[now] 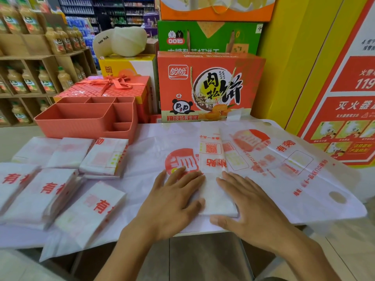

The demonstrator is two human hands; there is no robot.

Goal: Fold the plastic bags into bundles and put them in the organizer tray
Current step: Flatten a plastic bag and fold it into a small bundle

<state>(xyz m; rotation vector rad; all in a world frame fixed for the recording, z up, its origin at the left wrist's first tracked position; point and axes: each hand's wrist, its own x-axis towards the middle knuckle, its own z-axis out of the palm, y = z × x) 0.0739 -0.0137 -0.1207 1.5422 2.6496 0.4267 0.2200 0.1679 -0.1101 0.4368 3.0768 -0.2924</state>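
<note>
- The left grip point(172, 199) and the right grip point(249, 205) lie palm down with fingers straight and spread, clasping nothing; each presses along one long side of the folded bag, probably to flatten the creases and push air out so the slippery film holds its fold for the next turn-over.
- The folded bag point(212, 159) is a narrow white strip, several layers thick; it runs from the near edge of the counter point(20, 238) towards the back edge, right of the middle; red print and a square code show on its far half, while the near half is plain and milky.
- It lies on loose flat bags point(284, 169) spread over the right half of the counter, one with its punched handle near the near-right corner; likely the stock waiting to be folded, kept close under hand.
- Finished bundles point(104, 157) sit in two rows on the left half; short, thick white packets with red characters; seemingly parked there until they go in the tray.
- The organizer tray point(81, 128) stands at the back-left, just behind the bundles; coral, with several compartments; no bundle shows inside it.
</note>
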